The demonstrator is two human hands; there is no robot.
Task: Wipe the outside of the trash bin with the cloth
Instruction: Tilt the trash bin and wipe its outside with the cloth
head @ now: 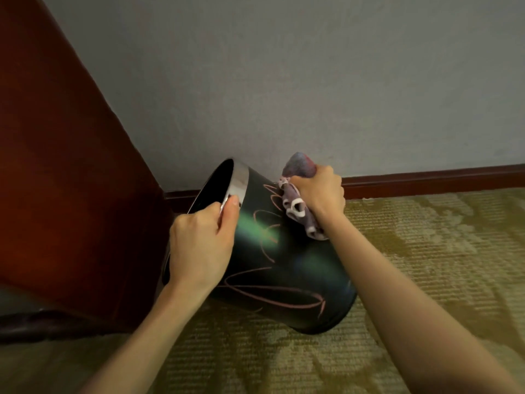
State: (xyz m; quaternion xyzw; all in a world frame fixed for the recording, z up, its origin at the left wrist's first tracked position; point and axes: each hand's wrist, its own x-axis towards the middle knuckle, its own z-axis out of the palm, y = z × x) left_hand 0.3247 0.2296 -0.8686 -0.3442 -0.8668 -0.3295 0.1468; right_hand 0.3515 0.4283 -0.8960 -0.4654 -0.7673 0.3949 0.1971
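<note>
A black trash bin (pixel 287 268) with a silver rim and pink scribbled lines on its side is tilted to the left on the carpet, its mouth facing the wooden furniture. My left hand (pixel 200 243) grips the silver rim, thumb on the outside. My right hand (pixel 318 191) is closed around a bunched purple and white cloth (pixel 298 206), which presses against the bin's upper side near the scribbles.
Dark red wooden furniture (pixel 65 177) stands close on the left, touching or nearly touching the bin's mouth. A grey wall (pixel 312 81) with a dark red skirting board (pixel 426 180) runs behind. Patterned olive carpet (pixel 426 251) covers the floor to the right and front.
</note>
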